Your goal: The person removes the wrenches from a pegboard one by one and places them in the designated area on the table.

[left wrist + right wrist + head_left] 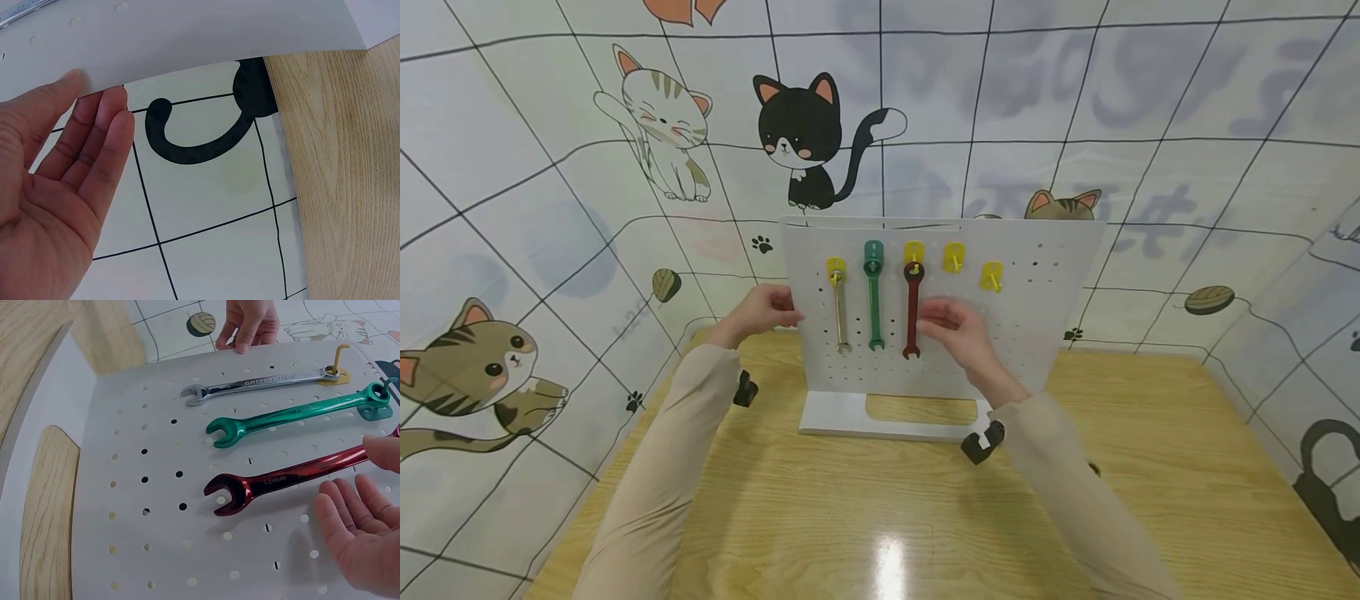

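A white pegboard (pixel 1022 333) stands upright on its base, three wrenches hanging from its hooks. My left hand (pixel 762 308) grips the board's left edge, thumb on the front and fingers behind, as the left wrist view shows. Beside the red wrench (pixel 281 478) is my right hand (pixel 369 531), fingers loosely bent and apart from the thumb. Its thumb overlaps the wrench's upper part in the right wrist view; whether it touches, I cannot tell. The green wrench (pixel 874 308) hangs in the middle, with the silver wrench (pixel 840 312) to its left.
Two yellow hooks, one upper (pixel 953 258) and one lower (pixel 992 277), hold nothing to the right of the red wrench. The board's base (pixel 835 412) rests on a wooden table (pixel 820 500). Behind is a wall covering (pixel 940 100) with cartoon cats and grid lines.
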